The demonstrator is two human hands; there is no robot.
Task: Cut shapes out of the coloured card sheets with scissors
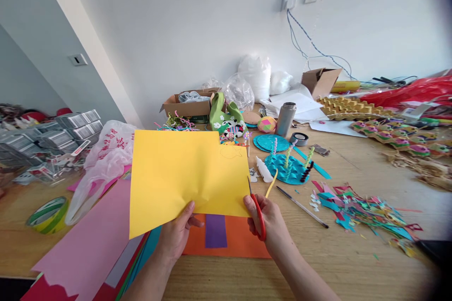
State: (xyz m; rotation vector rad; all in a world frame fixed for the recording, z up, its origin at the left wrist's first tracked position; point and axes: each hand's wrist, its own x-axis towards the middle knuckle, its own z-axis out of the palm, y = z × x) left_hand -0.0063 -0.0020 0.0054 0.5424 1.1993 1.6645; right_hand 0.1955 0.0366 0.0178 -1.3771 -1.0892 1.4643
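On my feed, the left hand had its grip closed on the lower edge of a yellow sheet, thumb on the near face. The right hand gripped red-handled scissors, their blades pointing away at the sheet's right edge; I couldn't tell whether they were parted. The sheet was held up over the desk, its far right corner notched, with a fish outline drawn just below the notch.

Beneath it I saw an orange sheet with a purple strip on top. Near left lay a pink sheet, and beyond its left edge a green-and-yellow tape roll beside a plastic bag.

Right of the hands, I made out a pen, then a heap of coloured scraps. Farther off were a white bottle, a bumpy blue disc carrying upright fuzzy stems, and a metal flask.
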